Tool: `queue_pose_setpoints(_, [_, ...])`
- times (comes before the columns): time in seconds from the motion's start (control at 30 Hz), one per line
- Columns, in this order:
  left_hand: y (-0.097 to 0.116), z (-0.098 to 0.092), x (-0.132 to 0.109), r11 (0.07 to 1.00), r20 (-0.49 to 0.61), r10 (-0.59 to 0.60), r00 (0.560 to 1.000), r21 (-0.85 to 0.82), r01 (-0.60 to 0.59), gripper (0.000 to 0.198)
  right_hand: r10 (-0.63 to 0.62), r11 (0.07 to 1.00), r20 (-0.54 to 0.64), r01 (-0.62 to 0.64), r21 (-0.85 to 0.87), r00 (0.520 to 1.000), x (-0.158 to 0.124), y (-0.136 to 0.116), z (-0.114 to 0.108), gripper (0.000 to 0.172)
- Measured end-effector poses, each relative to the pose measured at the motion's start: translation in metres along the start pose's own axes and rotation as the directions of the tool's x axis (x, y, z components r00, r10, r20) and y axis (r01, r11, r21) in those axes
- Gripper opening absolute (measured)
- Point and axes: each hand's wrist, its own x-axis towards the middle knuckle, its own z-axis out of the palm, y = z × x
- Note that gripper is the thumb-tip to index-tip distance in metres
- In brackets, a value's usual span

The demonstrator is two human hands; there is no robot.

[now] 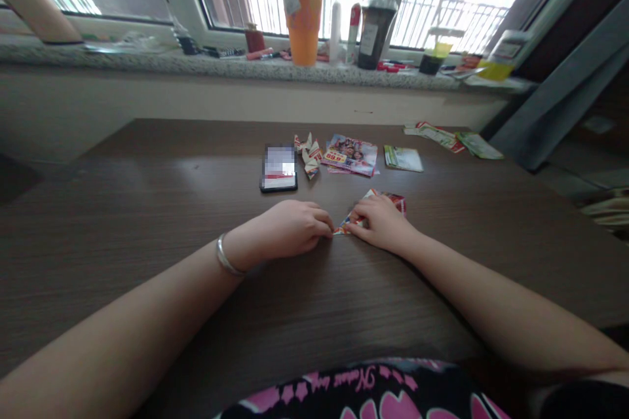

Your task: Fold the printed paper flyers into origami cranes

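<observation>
A colourful printed paper [399, 203], folded to a narrow point on its left, lies on the table under my hands. My left hand [302, 228], with a silver bangle at the wrist, has its fingertips pinched at that pointed end. Curled over the middle of the folded paper, my right hand [379, 219] presses and grips it, hiding much of it. The paper's red part sticks out past the right knuckles. Just beyond my left hand are a phone [279, 169] with a blurred screen and a folded paper figure [309, 156].
Printed flyers [351, 154] lie behind my right hand, with a small green-and-white packet [403, 158] beside them. Paper strips [437, 136] rest at the table's far right. On the windowsill [236, 65] stand a tall orange cup [304, 19], a dark drink cup [376, 33] and bottles.
</observation>
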Motion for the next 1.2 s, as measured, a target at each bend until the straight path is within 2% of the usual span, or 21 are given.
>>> queue_pose_setpoints(0.13, [-0.003,0.003,-0.003,1.0,-0.009,0.002,1.0,-0.016,-0.002,0.021,-0.033,0.999,-0.026,0.033,0.003,0.999,-0.002,0.0,0.0,0.023])
queue_pose_setpoints(0.23, [-0.005,0.006,-0.004,1.0,-0.017,0.0,1.0,0.005,0.001,0.019,-0.104,0.995,-0.053,0.104,-0.004,0.993,-0.002,0.001,-0.002,0.022])
queue_pose_setpoints(0.4, [-0.004,0.01,-0.004,1.0,-0.125,-0.019,0.992,-0.021,0.017,0.035,-0.196,0.98,-0.083,0.197,0.004,0.977,0.001,0.006,-0.002,0.023])
queue_pose_setpoints(0.53, [-0.002,0.012,-0.002,0.999,-0.103,0.034,0.994,-0.026,-0.037,0.038,-0.227,0.973,-0.094,0.23,0.024,0.969,0.005,0.011,-0.001,0.02])
queue_pose_setpoints(0.7, [0.001,0.011,0.001,0.999,-0.102,0.024,0.995,-0.046,-0.029,0.033,-0.184,0.983,-0.116,0.184,-0.012,0.976,0.005,0.014,-0.003,0.023])
queue_pose_setpoints(0.83, [0.006,0.004,0.002,0.999,-0.041,0.032,0.999,-0.004,-0.032,0.026,-0.122,0.993,-0.201,0.12,-0.021,0.972,0.003,0.02,-0.002,0.029])
queue_pose_setpoints(0.97, [0.011,0.003,0.003,0.999,-0.029,0.048,0.998,0.023,-0.048,0.022,-0.032,0.999,-0.304,0.042,0.027,0.952,0.004,0.029,0.002,0.055])
queue_pose_setpoints(1.07, [0.012,0.006,0.004,0.999,-0.047,0.053,0.997,0.011,-0.053,0.02,-0.008,0.991,-0.287,0.046,0.124,0.958,0.007,0.033,0.005,0.069])
queue_pose_setpoints(1.2, [0.013,0.011,0.005,1.0,-0.026,0.014,1.0,0.005,-0.014,0.018,0.046,0.979,-0.26,0.008,0.202,0.965,0.013,0.035,0.007,0.078])
